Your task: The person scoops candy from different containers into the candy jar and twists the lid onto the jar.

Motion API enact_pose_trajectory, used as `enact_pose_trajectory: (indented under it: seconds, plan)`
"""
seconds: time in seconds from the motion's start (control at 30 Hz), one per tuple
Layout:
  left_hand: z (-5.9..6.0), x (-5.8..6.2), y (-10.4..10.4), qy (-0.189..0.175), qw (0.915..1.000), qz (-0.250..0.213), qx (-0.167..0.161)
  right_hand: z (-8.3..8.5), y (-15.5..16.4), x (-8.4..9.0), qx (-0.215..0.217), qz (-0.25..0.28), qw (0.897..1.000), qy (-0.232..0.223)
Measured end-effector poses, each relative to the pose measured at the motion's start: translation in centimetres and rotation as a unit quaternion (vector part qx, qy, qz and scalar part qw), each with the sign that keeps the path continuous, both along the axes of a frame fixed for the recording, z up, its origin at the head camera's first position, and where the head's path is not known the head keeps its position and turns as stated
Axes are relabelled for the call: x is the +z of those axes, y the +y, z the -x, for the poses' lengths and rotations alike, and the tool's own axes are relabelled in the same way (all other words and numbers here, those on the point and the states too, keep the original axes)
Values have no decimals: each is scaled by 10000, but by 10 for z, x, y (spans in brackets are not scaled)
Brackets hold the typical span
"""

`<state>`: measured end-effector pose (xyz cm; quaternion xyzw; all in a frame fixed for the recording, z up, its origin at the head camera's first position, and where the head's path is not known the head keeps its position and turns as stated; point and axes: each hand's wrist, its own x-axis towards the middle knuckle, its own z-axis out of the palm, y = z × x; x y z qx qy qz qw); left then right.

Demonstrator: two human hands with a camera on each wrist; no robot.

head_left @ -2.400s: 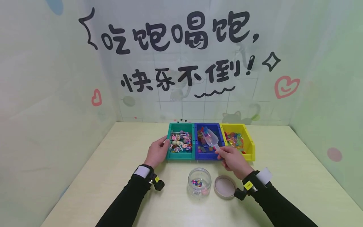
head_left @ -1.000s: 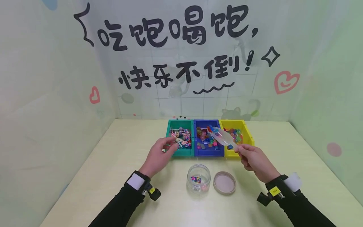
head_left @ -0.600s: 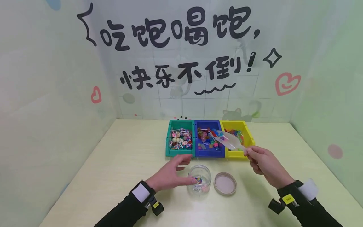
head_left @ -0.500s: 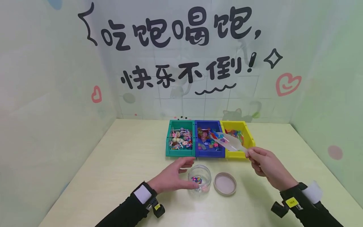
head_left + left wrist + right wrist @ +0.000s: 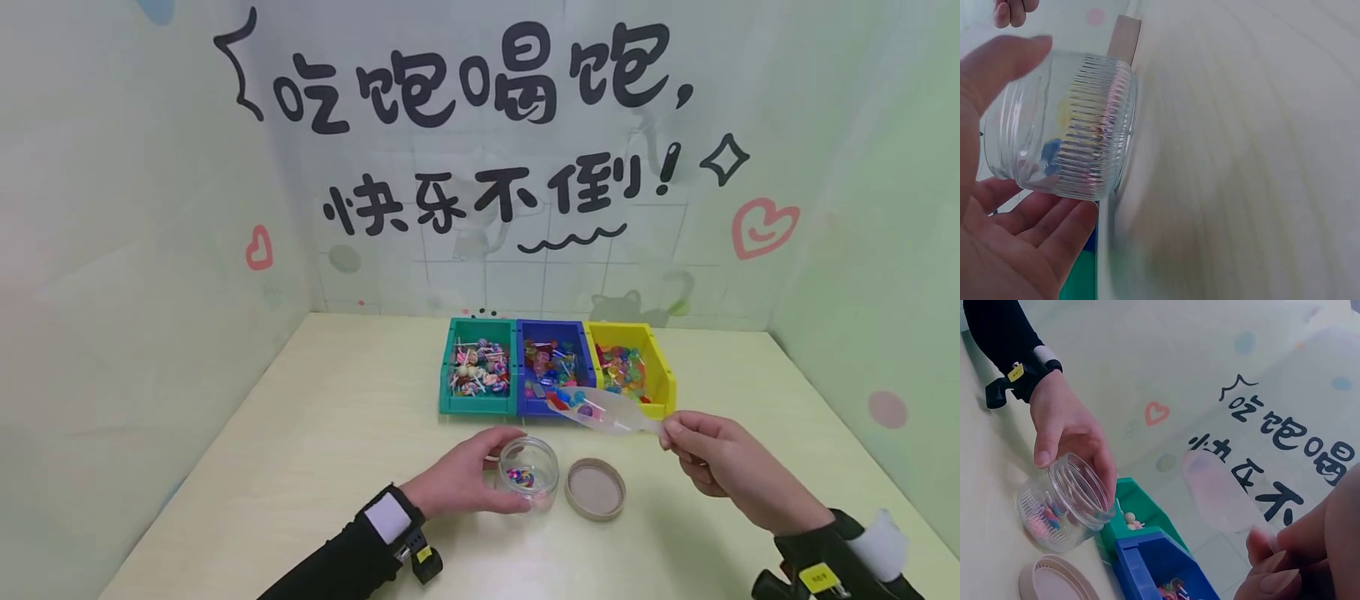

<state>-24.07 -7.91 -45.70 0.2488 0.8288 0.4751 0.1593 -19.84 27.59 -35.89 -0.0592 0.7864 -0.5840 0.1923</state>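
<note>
1. Jar (image 5: 529, 475) stands upright within the left hand (image 5: 468, 477), the nearer one, thumb and fingers curved round its sides.
2. Right hand (image 5: 723, 462) pinches the scoop (image 5: 615, 412) by its handle; its long axis points leftward, the jar lying left of that hand, nearside of the scoop's tip.
3. Scoop height is hard to judge; its small colourful pieces (image 5: 576, 399) blur in the right wrist view; some left fingers hide behind the jar.

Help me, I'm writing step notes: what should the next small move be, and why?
Probably ease the scoop over the open jar. The right hand holds the scoop, bright pieces lie in its tip, and it isn't above the jar yet; the left hand is curled round the jar, whose lid lies beside it.
</note>
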Motion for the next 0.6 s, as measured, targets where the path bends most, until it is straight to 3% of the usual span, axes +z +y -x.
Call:
enact_pose_trajectory:
  seconds: [0.13, 0.33, 0.6]
  plan:
    - [1, -1, 1, 3, 10000, -3, 35, -4, -1, 3, 382, 15, 9993, -36]
    - [0, 0, 0, -84, 9999, -4, 63, -6, -9, 7, 608, -265, 9978, -9]
    - [0, 1, 0, -138, 9999, -9, 58, -4, -17, 6, 588, -800, 9951, -5]
